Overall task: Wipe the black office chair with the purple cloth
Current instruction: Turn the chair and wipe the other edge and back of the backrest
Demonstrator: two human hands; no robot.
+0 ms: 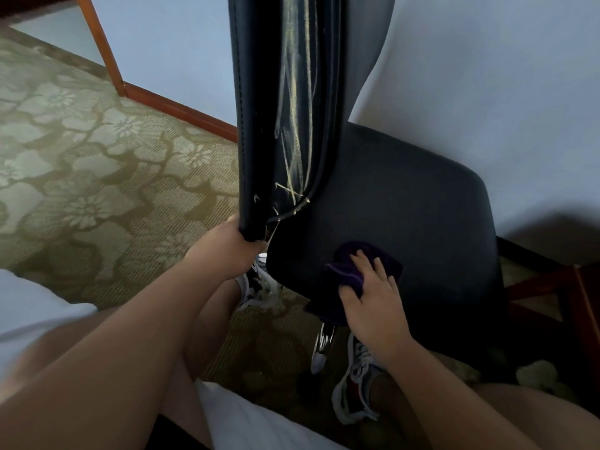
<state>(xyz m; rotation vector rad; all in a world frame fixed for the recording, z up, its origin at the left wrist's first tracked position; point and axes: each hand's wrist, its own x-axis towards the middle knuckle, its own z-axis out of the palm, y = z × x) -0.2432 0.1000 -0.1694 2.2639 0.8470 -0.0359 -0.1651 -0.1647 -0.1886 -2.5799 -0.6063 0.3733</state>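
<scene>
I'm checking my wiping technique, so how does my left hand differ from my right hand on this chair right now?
The left hand grips the bottom corner of the upright backrest, fingers curled round it; the right hand lies flat, fingers straight and spread. The left hand meets the black office chair directly; the right hand presses the purple cloth against the seat. Both are on the same chair.
</scene>
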